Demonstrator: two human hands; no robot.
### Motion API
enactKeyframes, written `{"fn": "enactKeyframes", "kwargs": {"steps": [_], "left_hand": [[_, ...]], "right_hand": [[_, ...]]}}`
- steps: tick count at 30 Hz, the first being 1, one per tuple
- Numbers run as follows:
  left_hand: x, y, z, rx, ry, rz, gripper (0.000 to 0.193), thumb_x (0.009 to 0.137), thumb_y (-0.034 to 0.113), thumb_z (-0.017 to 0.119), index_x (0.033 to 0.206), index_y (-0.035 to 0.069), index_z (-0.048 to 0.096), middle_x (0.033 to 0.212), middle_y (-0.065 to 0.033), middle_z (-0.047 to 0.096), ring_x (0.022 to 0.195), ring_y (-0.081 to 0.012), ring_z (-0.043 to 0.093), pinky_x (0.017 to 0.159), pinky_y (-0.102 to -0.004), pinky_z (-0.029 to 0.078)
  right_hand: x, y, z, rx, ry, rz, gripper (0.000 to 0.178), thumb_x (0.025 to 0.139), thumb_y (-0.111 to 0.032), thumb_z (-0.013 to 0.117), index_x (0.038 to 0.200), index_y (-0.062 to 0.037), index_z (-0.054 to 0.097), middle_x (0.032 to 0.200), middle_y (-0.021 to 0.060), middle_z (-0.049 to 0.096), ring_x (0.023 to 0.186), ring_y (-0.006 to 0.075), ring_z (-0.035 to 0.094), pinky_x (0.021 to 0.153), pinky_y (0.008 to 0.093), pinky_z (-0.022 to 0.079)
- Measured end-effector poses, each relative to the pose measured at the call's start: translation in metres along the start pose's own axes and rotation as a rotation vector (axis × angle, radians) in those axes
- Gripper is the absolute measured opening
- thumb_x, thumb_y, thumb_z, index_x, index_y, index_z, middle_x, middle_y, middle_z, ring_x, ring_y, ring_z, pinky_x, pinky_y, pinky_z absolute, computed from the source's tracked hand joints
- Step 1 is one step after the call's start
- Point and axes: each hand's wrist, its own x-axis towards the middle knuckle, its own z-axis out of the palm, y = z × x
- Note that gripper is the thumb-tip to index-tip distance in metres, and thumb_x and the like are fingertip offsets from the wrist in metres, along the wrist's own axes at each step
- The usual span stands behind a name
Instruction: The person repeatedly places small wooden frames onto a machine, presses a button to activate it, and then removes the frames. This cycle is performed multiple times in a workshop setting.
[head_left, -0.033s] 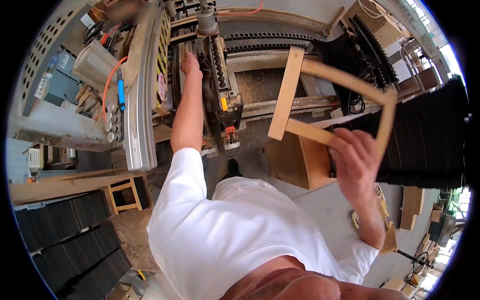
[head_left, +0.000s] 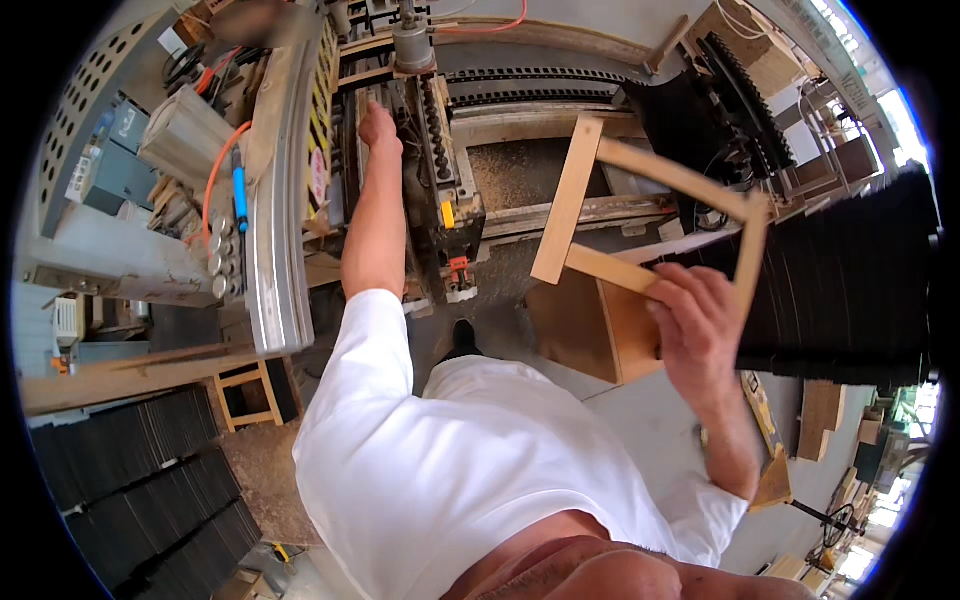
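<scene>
My right hand [head_left: 695, 320], on the right, is closed around the near bar of a light wooden frame [head_left: 566, 200]. The frame has a wider flat piece at its left end and hangs tilted in the air, touching nothing else I can see. Stretched far forward, my left hand [head_left: 378, 128] is in among the rails of a machine [head_left: 440, 185]. Its fingers look curled, and what they grip, if anything, is hidden. Just right of that hand runs a dark spiral rod [head_left: 436, 130] on the machine, with a grey cylinder [head_left: 412, 48] beyond it.
A wooden box [head_left: 580, 325] stands on the floor under the held frame. Tall stacks of black sheets [head_left: 850, 290] rise at the right, more [head_left: 150, 490] at the lower left. A metal beam [head_left: 275, 270] borders my left arm. Sawdust [head_left: 515, 170] lies beneath the machine.
My right hand has brought the wooden frame slightly left and nearer to me. My left hand stays in nearly the same place on the machine.
</scene>
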Motion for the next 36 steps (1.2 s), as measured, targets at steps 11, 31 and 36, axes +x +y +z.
{"fn": "enactKeyframes", "kwargs": {"steps": [11,31,36], "left_hand": [[0.120,0.022,0.042,-0.355,-0.043,-0.038,0.074,0.094,0.048,0.056,0.140,-0.006,0.034,0.128,-0.0227,0.049,0.108,-0.0344,0.058,0.091,-0.0422,0.055],[-0.116,-0.073,-0.094,-0.905,-0.502,-0.146,0.040,0.094,0.028,0.045,0.122,0.000,0.049,0.124,-0.0148,0.054,0.120,-0.0337,0.047,0.108,-0.0499,0.032],[-0.114,-0.086,-0.103,-0.869,-0.558,0.003,0.024,0.091,0.016,0.053,0.113,0.006,0.056,0.114,-0.0107,0.059,0.111,-0.0287,0.053,0.101,-0.0464,0.038]], "right_hand": [[-0.005,0.040,0.103,0.244,-0.107,0.438,0.020,0.071,0.000,0.072,0.089,-0.0073,0.066,0.095,0.0039,0.069,0.087,0.0250,0.060,0.078,0.0368,0.049],[0.179,0.014,0.353,0.510,-0.086,-0.247,0.017,0.077,-0.014,0.070,0.093,-0.0107,0.066,0.087,0.0053,0.069,0.090,0.0277,0.060,0.081,0.0400,0.045],[0.187,-0.006,0.367,0.486,-0.162,-0.336,0.034,0.073,-0.014,0.073,0.104,-0.0087,0.060,0.084,0.0109,0.067,0.093,0.0320,0.060,0.082,0.0420,0.045]]}}
